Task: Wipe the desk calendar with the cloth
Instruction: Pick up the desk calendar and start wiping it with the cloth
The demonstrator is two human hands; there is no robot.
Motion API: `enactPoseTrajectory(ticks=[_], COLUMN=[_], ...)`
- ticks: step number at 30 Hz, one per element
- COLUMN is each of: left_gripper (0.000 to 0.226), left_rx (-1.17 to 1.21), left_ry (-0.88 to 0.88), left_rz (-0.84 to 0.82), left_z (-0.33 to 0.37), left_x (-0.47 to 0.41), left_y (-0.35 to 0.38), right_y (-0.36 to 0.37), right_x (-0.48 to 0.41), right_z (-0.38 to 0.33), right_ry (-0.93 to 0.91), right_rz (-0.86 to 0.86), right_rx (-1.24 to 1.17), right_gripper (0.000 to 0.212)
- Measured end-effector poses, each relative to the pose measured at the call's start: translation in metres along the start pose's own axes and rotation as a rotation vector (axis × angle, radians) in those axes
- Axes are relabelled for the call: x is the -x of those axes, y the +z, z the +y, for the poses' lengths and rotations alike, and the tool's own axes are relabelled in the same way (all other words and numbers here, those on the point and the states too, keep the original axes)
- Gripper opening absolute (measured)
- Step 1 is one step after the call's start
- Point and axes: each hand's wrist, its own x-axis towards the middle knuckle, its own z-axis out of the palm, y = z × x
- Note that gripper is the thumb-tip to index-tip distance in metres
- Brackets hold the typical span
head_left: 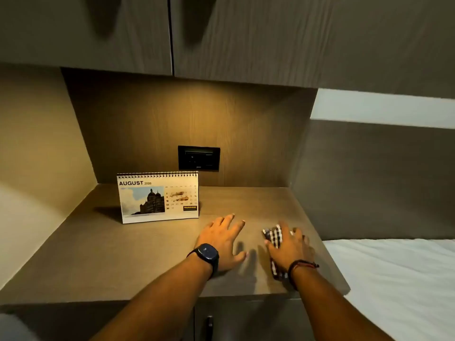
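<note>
A spiral-bound desk calendar showing August stands upright at the back left of the wooden counter. Brownish smudges mark its date grid. My left hand, with a dark watch on the wrist, hovers open and empty to the right of the calendar, fingers spread. My right hand lies on a checked cloth near the counter's right side, fingers curled over it. Most of the cloth is hidden under the hand; one end shows by the wrist.
A black socket panel is set in the back wall behind the calendar. Overhead cabinets hang above the niche. A white bed adjoins the counter's right edge. A cabinet door handle sits below the counter front.
</note>
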Motion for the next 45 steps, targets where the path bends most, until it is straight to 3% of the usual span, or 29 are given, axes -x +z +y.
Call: enactPoseTrajectory(ticks=[3,7,10,16,21,26,30,38,45], left_gripper=[0.079,0.081,0.08,0.067,0.064,0.061,0.045,0.044,0.034], left_rx=[-0.01,-0.036,-0.029,-0.01,-0.107,-0.166,-0.147,-0.139,-0.082], left_ry=[-0.053,-0.067,-0.061,-0.053,-0.16,-0.176,-0.186,-0.15,-0.061], left_rz=[-0.073,-0.185,-0.188,0.119,0.321,0.135,-0.052,-0.008,-0.009], left_z=[-0.011,-0.024,-0.032,-0.096,-0.181,-0.221,-0.231,-0.22,-0.218], left_x=[-0.008,-0.008,-0.005,-0.022,-0.048,-0.075,-0.087,-0.091,-0.089], left_y=[0.025,0.052,0.054,-0.014,-0.08,-0.09,-0.08,-0.073,-0.068], right_y=[0.024,0.043,0.045,0.047,0.05,0.067,0.083,0.102,0.119], right_x=[-0.008,-0.014,-0.019,-0.016,-0.007,-0.01,-0.017,-0.034,-0.022], right_z=[-0.001,-0.004,-0.016,-0.104,-0.193,-0.25,-0.269,-0.271,-0.288], right_ry=[0.079,0.114,0.121,0.126,0.065,0.024,0.044,0.222,0.094], right_rz=[-0.054,0.083,0.153,0.308,0.247,0.245,0.252,0.281,0.272], right_rx=[0.03,0.016,-0.155,-0.723,-0.937,-0.996,-1.017,-1.065,-1.033], right_gripper=[0.065,0.049,0.047,0.051,0.055,0.056,0.057,0.059,0.055])
